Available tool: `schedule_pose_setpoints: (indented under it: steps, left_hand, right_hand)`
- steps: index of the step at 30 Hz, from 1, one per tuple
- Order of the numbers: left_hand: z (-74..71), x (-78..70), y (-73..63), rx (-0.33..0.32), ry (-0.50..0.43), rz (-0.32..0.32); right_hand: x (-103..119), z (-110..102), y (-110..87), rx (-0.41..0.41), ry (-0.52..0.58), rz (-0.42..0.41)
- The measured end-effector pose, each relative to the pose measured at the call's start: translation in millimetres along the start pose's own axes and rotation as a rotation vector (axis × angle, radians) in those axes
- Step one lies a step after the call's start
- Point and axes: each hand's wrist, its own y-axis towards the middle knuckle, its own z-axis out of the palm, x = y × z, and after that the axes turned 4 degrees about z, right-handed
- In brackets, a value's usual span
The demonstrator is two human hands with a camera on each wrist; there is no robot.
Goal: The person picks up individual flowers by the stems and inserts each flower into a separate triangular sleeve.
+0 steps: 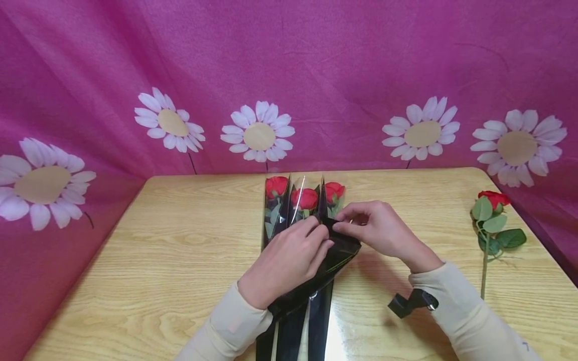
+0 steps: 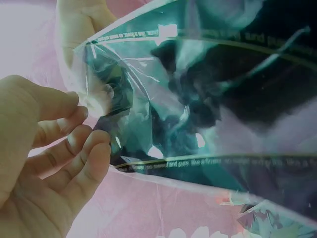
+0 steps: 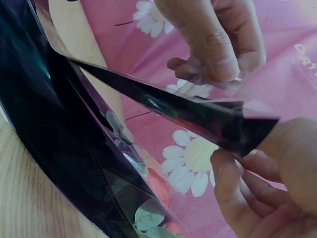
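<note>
Both hands hold an unfilled-looking flower sleeve (image 1: 340, 250) of black and clear plastic above the middle of the table. My left hand (image 1: 291, 253) pinches its upper edge, and my right hand (image 1: 384, 228) pinches the same end from the right with thumb and fingers. In the left wrist view the sleeve (image 2: 208, 119) shows printed lettering along its gold-lined borders. A folded black corner of the sleeve (image 3: 218, 121) lies between the hands in the right wrist view. Under it, three red roses (image 1: 305, 199) in similar sleeves lie side by side, their stems pointing towards me.
A loose red rose (image 1: 494, 199) with green leaves lies at the table's right side. A black strap (image 1: 408, 304) hangs from the right sleeve cuff. Pink cloth (image 1: 316, 60) with white daisies rises behind the wooden table (image 1: 194, 250).
</note>
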Motion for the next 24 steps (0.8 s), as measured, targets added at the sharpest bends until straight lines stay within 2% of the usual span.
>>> schedule_pose_setpoints:
  steps: [7, 12, 17, 20, 24]
  left_hand:
    - [1.1, 1.8, -0.1, -0.019, -0.005, -0.002]
    - [1.4, 2.0, 0.3, -0.033, -0.001, -0.003]
    - [1.5, 2.5, 0.5, -0.041, -0.001, -0.006]
    - [2.1, 2.6, 0.5, -0.05, 0.0, -0.003]
    - [2.8, 2.5, 0.0, -0.066, -0.001, 0.005]
  right_hand:
    - [0.7, -9.7, -2.1, 0.003, 0.047, 0.027]
    - [-3.9, -20.3, -2.7, -0.04, 0.081, 0.025]
    - [-10.1, -35.7, -3.6, -0.115, 0.04, 0.047]
    - [-16.7, -47.6, -4.3, -0.158, 0.01, 0.081]
    - [-30.2, -64.4, -5.4, -0.171, 0.018, 0.154]
